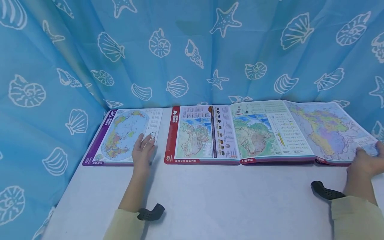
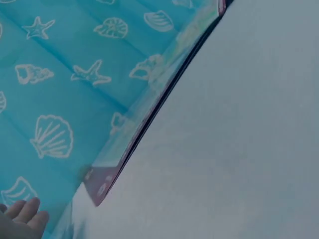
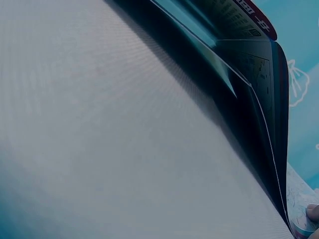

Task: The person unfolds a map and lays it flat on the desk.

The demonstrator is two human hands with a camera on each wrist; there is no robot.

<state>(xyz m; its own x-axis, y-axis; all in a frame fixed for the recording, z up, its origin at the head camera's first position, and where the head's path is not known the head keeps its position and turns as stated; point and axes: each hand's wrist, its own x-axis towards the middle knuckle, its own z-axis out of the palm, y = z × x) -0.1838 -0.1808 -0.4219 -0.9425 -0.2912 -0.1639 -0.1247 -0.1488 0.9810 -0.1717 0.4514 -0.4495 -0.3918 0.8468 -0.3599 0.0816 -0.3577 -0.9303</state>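
You are pinching the right end of one red-edged China map (image 1: 195, 133) with your right hand (image 1: 366, 164), so pulling hard could be ripping it between its three showing panels (image 1: 255, 133) on the counter (image 1: 234, 200). Your loose left hand (image 1: 144, 154) is holding nothing by one purple-edged world map (image 1: 121, 131), and bumping could be sliding that away.

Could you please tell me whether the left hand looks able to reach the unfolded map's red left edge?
Probably yes: the left hand is close beside the red left edge, and nothing visible on the white table blocks it.
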